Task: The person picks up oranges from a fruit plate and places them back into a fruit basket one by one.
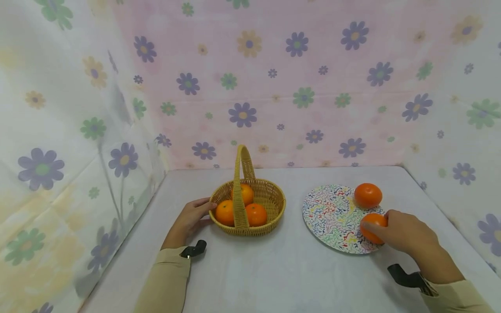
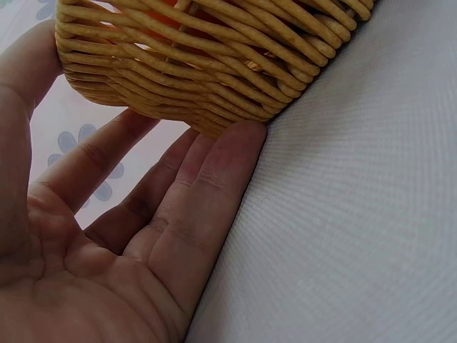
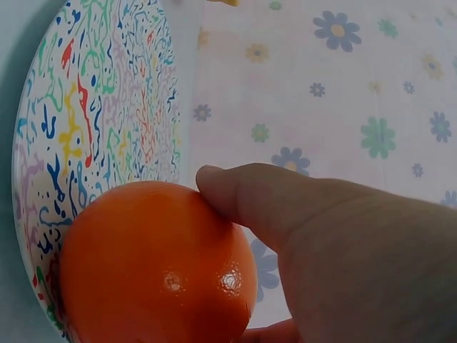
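My left hand point(image 1: 193, 216) holds the left end of a wicker basket point(image 1: 277, 202), its thumb at the rim. In the left wrist view, several fingers point(image 2: 214, 179) lie against the basket's woven outer wall, low by the tabletop. Inside the basket sit three oranges point(image 1: 256, 214), under a tall arched handle point(image 1: 237, 182). On the right, my right hand point(image 1: 411, 232) grips a smooth, shiny orange point(image 3: 157, 264) at the right edge of a speckled round plate point(image 1: 328, 217). The thumb presses its upper side; the other fingers are mostly hidden. Another orange point(image 1: 368, 195) rests at the plate's far right rim.
Both stand on a white-covered table point(image 1: 274, 269), the basket left of the plate with a gap between them. A pink flowered cloth point(image 1: 274, 100) hangs behind, and white flowered cloths point(image 1: 70, 174) close in the left and right sides.
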`<state>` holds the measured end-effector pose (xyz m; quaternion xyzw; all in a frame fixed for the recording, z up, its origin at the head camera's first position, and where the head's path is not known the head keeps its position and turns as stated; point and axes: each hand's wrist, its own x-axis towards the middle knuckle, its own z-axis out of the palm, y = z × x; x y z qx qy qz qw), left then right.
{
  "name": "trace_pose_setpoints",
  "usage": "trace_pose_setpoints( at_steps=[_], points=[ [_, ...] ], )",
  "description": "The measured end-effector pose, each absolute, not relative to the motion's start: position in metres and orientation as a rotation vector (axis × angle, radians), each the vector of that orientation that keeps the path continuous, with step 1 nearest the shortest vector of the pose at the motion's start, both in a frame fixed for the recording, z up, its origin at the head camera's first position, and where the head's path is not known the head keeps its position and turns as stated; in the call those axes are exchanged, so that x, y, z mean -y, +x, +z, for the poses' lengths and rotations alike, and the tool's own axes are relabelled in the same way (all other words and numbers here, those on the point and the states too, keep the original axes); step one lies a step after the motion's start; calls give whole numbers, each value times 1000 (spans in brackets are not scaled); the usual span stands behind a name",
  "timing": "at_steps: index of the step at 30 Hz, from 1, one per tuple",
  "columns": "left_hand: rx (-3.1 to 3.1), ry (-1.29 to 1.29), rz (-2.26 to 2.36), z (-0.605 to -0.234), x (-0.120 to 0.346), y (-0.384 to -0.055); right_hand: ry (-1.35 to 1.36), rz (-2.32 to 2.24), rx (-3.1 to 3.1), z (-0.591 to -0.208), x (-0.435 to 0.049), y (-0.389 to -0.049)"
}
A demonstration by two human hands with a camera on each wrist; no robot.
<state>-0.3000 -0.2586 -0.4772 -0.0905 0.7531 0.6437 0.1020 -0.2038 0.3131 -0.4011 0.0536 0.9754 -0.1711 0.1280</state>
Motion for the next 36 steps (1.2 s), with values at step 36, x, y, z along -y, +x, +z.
trace_pose_setpoints(
  at_steps=[36],
  points=[
    [-2228,-228,1903,-478,259,-299,1,-721,-3053,-374,-287,-208]
  ],
)
